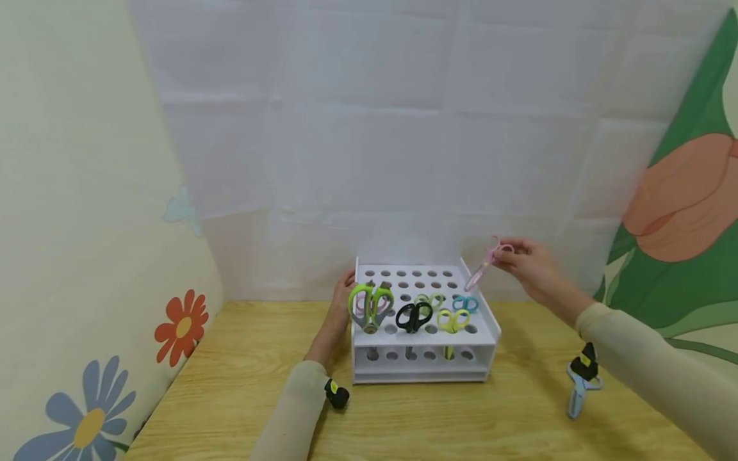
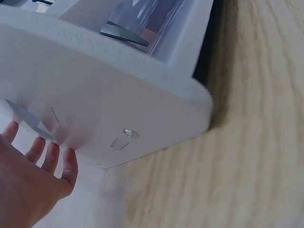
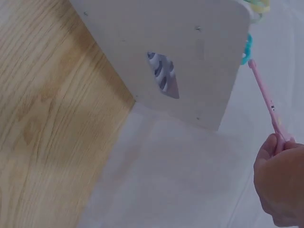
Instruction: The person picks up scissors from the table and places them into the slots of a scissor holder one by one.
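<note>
My right hand (image 1: 533,269) pinches a pair of pink scissors (image 1: 476,278) by the handles, blades slanting down to the left. Their tip overlaps the back right part of the white holed rack (image 1: 421,378) in the head view. At the rack's left side is my left hand (image 1: 340,307). Its fingertips (image 2: 69,156) touch the side panel beside a cut-out, in the left wrist view. Standing in the rack's holes, handles up, are large green-and-grey scissors (image 1: 371,328), black scissors (image 1: 412,326), yellow scissors (image 1: 453,326), teal scissors (image 1: 465,308) and others partly hidden.
Light blue scissors (image 1: 577,398) lie on the wooden table (image 1: 403,422) at the right, near the right sleeve (image 1: 640,352). Behind the rack hangs a white sheet (image 1: 369,160). Flower-patterned cloth (image 1: 75,256) borders the left side.
</note>
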{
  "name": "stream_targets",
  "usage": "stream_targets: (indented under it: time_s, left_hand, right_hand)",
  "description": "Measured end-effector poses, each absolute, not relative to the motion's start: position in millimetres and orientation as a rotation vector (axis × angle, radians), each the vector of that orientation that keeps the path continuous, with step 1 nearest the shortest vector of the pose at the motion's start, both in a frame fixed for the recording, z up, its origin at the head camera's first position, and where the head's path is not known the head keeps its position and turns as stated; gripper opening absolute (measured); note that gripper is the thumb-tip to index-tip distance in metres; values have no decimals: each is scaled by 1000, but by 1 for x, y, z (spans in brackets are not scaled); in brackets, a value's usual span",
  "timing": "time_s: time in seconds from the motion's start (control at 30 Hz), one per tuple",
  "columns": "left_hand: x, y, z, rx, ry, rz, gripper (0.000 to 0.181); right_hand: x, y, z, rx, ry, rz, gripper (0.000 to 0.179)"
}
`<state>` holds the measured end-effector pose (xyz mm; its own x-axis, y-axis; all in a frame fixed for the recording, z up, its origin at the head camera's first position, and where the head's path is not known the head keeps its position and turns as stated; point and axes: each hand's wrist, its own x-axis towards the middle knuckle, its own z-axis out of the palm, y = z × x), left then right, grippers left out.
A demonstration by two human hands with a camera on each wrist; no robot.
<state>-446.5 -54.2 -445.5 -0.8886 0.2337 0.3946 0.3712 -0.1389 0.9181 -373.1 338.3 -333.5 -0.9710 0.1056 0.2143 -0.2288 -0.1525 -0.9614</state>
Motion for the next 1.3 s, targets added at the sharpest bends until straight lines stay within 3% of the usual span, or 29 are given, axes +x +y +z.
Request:
stream_targets:
  time_s: [0.07, 0.3, 0.97, 1.3]
  left_hand:
    - [-445, -54, -445, -705, -2009, -2201, 47]
    - [-444, -51, -442, -718, -1987, -2203, 47]
    - [-444, -51, -443, -700, -2066, -2195, 48]
    - [-471, -43, -472, -678, -1966, -2080, 51]
  right_hand:
    - [-376, 334, -338, 150, -1932, 2129, 21]
    - [-382, 320, -345, 166, -2215, 1647, 40]
    - [-387, 305, -369, 421, -2525, 1059, 18]
    - [-391, 306, -374, 494, -2613, 957, 14]
